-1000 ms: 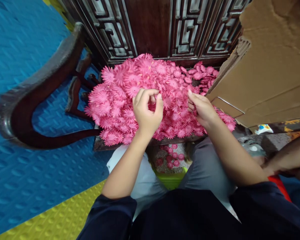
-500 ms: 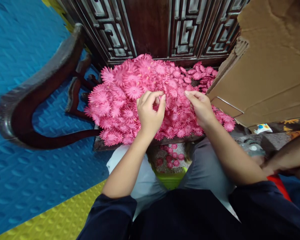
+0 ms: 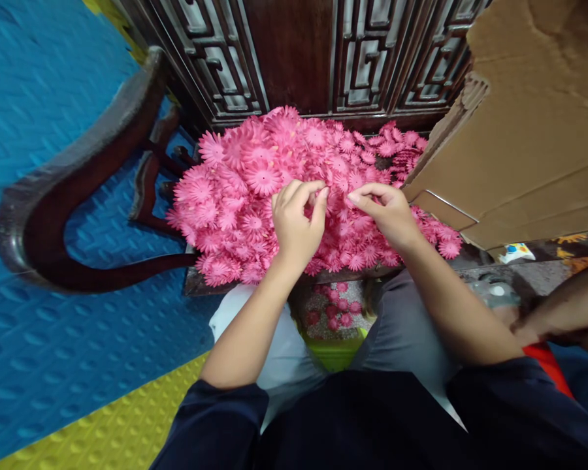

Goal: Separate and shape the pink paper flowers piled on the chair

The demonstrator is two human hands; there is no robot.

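Note:
A broad heap of pink artificial flower heads [image 3: 235,189] lies on a dark wooden bench seat [image 3: 198,284]. Over the middle of the heap, my left hand [image 3: 298,219] holds its thumb and index finger pinched together; whatever is between the tips is too small to make out. To its right, my right hand [image 3: 385,212] is also in a pinch, its fingertips pointing left toward the left hand's tips. A small gap separates the two hands. Anything in the right fingertips blends into the pink behind.
A curved wooden armrest [image 3: 73,170] stands at the left, a carved backrest [image 3: 294,59] behind the heap. A torn cardboard box [image 3: 529,143] rises at the right. Fallen flower heads [image 3: 340,303] and a green container [image 3: 334,352] show between my knees. Another person's limb [image 3: 563,310] is at far right.
My right hand has moved left, closer to the left hand, so the gap between the fingertips is narrower. My left hand has shifted very slightly right.

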